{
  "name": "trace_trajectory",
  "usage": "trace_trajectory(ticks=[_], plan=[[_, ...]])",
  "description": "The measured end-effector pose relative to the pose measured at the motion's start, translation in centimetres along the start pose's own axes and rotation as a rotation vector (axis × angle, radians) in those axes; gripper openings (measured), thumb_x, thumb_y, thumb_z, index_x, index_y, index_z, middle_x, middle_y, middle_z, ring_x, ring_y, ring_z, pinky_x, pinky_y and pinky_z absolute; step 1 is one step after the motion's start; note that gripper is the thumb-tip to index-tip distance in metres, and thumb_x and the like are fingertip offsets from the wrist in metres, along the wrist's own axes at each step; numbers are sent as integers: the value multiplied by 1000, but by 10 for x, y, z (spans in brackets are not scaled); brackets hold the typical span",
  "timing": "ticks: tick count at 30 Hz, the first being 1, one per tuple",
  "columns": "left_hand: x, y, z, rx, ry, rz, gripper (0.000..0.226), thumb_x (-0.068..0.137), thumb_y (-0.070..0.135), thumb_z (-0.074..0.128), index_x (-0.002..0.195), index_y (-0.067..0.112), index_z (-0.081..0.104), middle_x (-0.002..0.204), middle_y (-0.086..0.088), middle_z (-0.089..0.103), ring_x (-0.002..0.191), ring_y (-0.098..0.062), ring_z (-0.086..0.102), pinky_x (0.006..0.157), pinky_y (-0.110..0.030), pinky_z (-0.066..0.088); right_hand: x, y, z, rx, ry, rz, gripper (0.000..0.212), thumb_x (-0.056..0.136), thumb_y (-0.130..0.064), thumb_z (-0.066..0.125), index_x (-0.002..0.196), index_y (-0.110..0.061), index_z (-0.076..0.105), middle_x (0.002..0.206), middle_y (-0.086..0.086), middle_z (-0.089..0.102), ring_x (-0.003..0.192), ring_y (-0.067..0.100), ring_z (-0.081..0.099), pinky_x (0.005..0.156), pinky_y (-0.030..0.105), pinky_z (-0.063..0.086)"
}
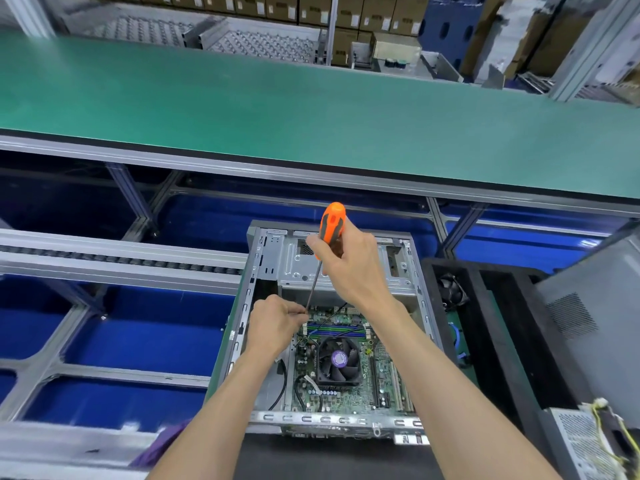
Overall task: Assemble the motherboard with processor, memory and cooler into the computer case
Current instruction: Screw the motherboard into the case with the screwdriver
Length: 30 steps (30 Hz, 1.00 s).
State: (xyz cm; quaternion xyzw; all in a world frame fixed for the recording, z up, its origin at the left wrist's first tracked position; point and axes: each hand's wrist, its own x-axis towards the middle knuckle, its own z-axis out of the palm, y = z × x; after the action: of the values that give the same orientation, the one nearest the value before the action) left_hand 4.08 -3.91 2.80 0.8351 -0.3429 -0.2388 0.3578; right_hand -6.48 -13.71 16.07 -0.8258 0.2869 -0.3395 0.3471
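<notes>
An open grey computer case (249, 292) lies flat in front of me. Inside it sits the green motherboard (349, 396) with a black fan cooler (337, 362) and memory sticks (332, 330) above the cooler. My right hand (346, 261) grips the orange and grey handle of a screwdriver (330, 225), its shaft slanting down to the board's upper left corner. My left hand (277, 323) pinches something small at the screwdriver's tip; the tip itself is hidden by the fingers.
A green conveyor belt (311, 112) runs across behind the case. A black foam tray (502, 341) with a small fan (452, 289) stands to the right, and another grey case (595, 323) beyond it. Blue bins (138, 334) and aluminium rails lie to the left.
</notes>
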Motion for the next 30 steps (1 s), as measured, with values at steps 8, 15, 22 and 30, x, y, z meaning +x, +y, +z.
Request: trace_trajectory(ticks=[8, 15, 22, 30], plan=[[1, -3, 3, 44, -31, -8, 17, 79, 28, 83, 95, 21, 81, 94, 4, 77, 89, -8, 65, 78, -17, 43, 0, 7, 7, -50, -26, -15, 32, 97, -40, 59, 80, -15, 46, 58, 8, 56, 54, 27, 56, 59, 47, 46], [-1, -3, 5, 73, -20, -7, 19, 82, 29, 80, 98, 20, 80, 99, 1, 77, 93, -11, 65, 78, -16, 39, -1, 7, 10, -44, -28, 3, 32, 97, -40, 60, 78, -18, 45, 57, 6, 54, 55, 27, 56, 61, 48, 47], [-2, -2, 5, 77, 5, -7, 19, 84, 29, 78, 100, 19, 80, 101, -1, 76, 96, -13, 66, 78, -16, 40, -3, 4, 10, -58, -59, -1, 29, 97, -38, 60, 81, -17, 47, 59, 4, 57, 56, 24, 58, 63, 47, 48], [-4, -3, 8, 150, -9, -20, 21, 89, 32, 73, 107, 23, 78, 111, -6, 73, 109, -23, 59, 79, -20, 38, 2, -5, 0, -286, -60, -132, 60, 79, -33, 79, 119, -29, 35, 60, -1, 50, 50, 19, 49, 53, 39, 48]])
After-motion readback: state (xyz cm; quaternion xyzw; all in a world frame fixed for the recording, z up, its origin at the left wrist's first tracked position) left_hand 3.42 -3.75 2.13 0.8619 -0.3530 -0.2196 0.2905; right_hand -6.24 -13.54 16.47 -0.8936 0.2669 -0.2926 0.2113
